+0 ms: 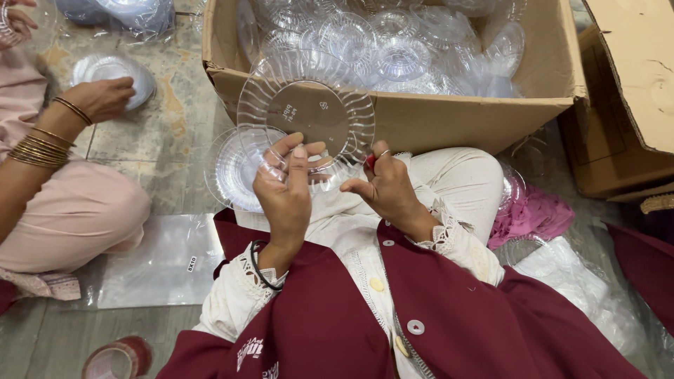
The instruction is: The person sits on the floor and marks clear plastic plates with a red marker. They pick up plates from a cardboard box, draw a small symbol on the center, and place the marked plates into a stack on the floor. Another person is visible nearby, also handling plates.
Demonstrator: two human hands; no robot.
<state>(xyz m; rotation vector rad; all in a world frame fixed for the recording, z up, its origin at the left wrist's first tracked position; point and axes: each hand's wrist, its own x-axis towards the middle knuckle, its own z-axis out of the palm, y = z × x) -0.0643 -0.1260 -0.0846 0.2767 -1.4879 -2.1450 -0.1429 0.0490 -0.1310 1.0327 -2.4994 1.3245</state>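
I hold a clear plastic plate (pixel 309 105) with a ribbed rim upright in front of me. My left hand (pixel 286 189) grips its lower left edge with fingers spread over the rim. My right hand (pixel 382 184) pinches the lower right edge, thumb toward the centre. A stack of similar clear plates (pixel 232 172) rests on my lap just left of my left hand. Behind the held plate stands an open cardboard box (pixel 449 119) filled with several more clear plates (pixel 393 42).
Another person sits at the left; their hand (pixel 102 97) rests on a clear plate (pixel 119 70) on the floor. Clear plastic bags (pixel 161 263) lie on the floor. A tape roll (pixel 118 358) sits bottom left. A second cardboard box (pixel 625 98) and pink cloth (pixel 537 214) are at the right.
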